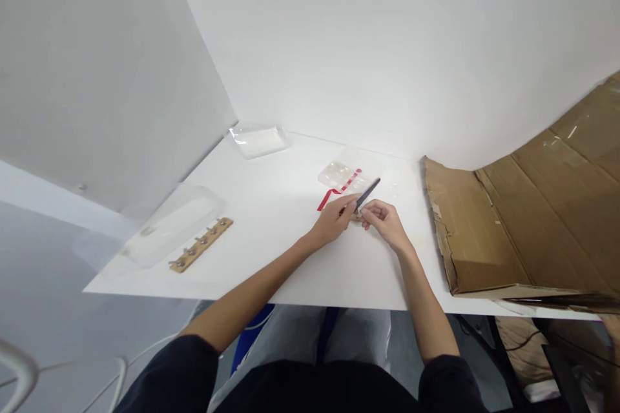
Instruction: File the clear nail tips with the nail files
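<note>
My left hand (336, 216) is closed around the near end of a dark, slender tool (369, 192), which slants up and to the right. I cannot tell its exact kind. Close beside it, my right hand (386, 222) has its fingertips pinched together near the tool's lower end. Whatever sits in that pinch is too small to make out. Between and below the hands, a bit of a brown piece (356, 218) shows, mostly hidden. Just behind the hands lies a clear plastic tray (330, 174) with round hollows, and a red strip (327, 199) lies by it.
On the left, a wooden strip (203, 245) carries several metal pieces, beside a clear shallow tray (181, 222). Another clear container (261, 142) with white contents stands at the back. An open cardboard box (477, 232) takes up the right side of the white table (271, 232). Walls stand behind and left.
</note>
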Motion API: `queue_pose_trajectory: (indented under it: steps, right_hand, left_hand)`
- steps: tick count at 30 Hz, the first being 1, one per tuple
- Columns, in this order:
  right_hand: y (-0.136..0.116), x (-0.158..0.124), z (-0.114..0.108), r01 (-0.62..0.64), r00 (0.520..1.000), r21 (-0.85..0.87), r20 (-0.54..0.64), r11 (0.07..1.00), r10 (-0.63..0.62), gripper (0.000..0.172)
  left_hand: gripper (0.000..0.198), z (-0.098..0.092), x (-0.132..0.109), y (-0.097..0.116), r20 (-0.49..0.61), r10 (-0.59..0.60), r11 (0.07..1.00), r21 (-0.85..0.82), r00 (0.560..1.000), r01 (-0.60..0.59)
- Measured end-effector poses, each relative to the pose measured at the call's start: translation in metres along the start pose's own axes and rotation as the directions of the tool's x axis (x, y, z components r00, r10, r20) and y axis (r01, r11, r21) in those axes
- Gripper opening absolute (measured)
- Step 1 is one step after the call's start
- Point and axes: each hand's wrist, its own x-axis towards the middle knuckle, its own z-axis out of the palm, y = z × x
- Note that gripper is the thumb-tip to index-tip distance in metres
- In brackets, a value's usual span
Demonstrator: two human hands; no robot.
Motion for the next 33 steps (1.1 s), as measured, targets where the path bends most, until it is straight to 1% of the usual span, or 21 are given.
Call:
queue_pose_trajectory:
  steps: [2,4,7,10,12,13,14,16,19,23,26,29,31,33]
  right_hand:
    - [-0.003,-0.001,0.001,0.017,1.0,0.01,-0.003,1.0,-0.017,0.044]
    - [-0.005,-0.002,0.001,0.028,1.0,0.017,-0.013,0.999,-0.027,0.044]
    - [-0.006,-0.002,0.001,0.029,1.0,0.019,-0.002,0.999,-0.029,0.043]
    - [-0.006,-0.003,0.001,0.039,0.999,0.022,-0.006,0.999,-0.038,0.042]
    - [-0.006,-0.004,0.002,0.051,0.999,0.025,-0.018,0.998,-0.05,0.04]
    - [-0.006,-0.004,0.002,0.057,0.998,0.025,-0.024,0.998,-0.057,0.039]
    - [-0.007,-0.004,0.002,0.064,0.998,0.024,-0.028,0.998,-0.063,0.037]
    - [-0.007,-0.006,0.002,0.076,0.997,0.02,-0.032,0.997,-0.076,0.035]
    - [-0.007,-0.007,0.001,0.095,0.995,0.015,-0.034,0.995,-0.095,0.036]
    - [-0.006,-0.007,0.0,0.111,0.993,0.008,-0.042,0.994,-0.111,0.036]
    - [-0.005,-0.006,-0.001,0.115,0.992,0.012,-0.062,0.993,-0.114,0.032]
    - [-0.003,-0.004,-0.002,0.112,0.99,0.024,-0.088,0.993,-0.11,0.03]
    - [-0.001,-0.002,-0.004,0.107,0.989,0.03,-0.109,0.994,-0.103,0.031]
    - [0.003,0.001,-0.006,0.102,0.986,0.035,-0.134,0.994,-0.096,0.032]
  left_hand:
    - [0.058,-0.004,0.004,0.001,-0.04,-0.049,0.994,-0.096,0.998,0.045]
    - [0.062,-0.009,0.008,0.003,-0.089,-0.083,0.987,-0.148,0.993,0.069]
    - [0.06,-0.019,0.012,0.007,-0.156,-0.113,0.983,-0.16,0.981,0.088]
    - [0.054,-0.033,0.013,0.01,-0.25,-0.119,0.989,-0.115,0.961,0.092]
    - [0.044,-0.044,0.014,0.011,-0.341,-0.112,0.993,0.003,0.933,0.12]
    - [0.039,-0.049,0.015,0.01,-0.39,-0.107,0.982,0.101,0.914,0.159]
    - [0.036,-0.054,0.016,0.008,-0.439,-0.101,0.941,0.25,0.893,0.229]
    - [0.033,-0.063,0.018,0.002,-0.503,-0.113,0.856,0.389,0.857,0.341]
    - [0.029,-0.073,0.021,-0.01,-0.549,-0.15,0.774,0.452,0.822,0.443]
    - [0.029,-0.083,0.023,-0.026,-0.579,-0.174,0.695,0.501,0.797,0.516]
    - [0.03,-0.087,0.022,-0.033,-0.592,-0.153,0.667,0.529,0.791,0.525]
    - [0.033,-0.088,0.022,-0.034,-0.603,-0.074,0.67,0.56,0.794,0.488]
    - [0.034,-0.085,0.023,-0.033,-0.582,-0.013,0.694,0.58,0.813,0.426]
    - [0.033,-0.079,0.024,-0.032,-0.517,0.044,0.732,0.599,0.855,0.325]
